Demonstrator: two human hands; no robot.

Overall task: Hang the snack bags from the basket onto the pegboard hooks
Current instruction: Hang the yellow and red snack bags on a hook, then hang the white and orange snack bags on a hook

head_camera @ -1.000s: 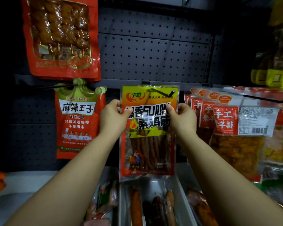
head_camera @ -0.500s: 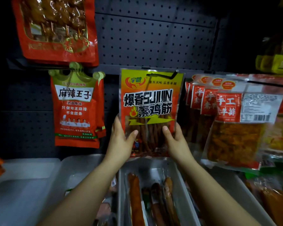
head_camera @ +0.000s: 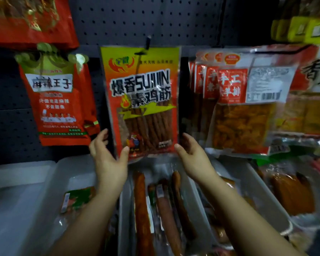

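Observation:
An orange and yellow snack bag with brown sticks inside hangs from a black hook on the dark pegboard. My left hand is at the bag's lower left corner, thumb touching its front, fingers relaxed. At the lower right corner my right hand touches the bag's edge with its thumb, its fingers loosely spread. No basket shows in this view.
A red bag hangs to the left and a larger red bag above it. Several red and clear bags hang to the right. Grey bins below hold wrapped sausages.
Both hands slid down from the bag's upper sides to its bottom corners. The bag now hangs on the hook, and the view has moved closer and lower.

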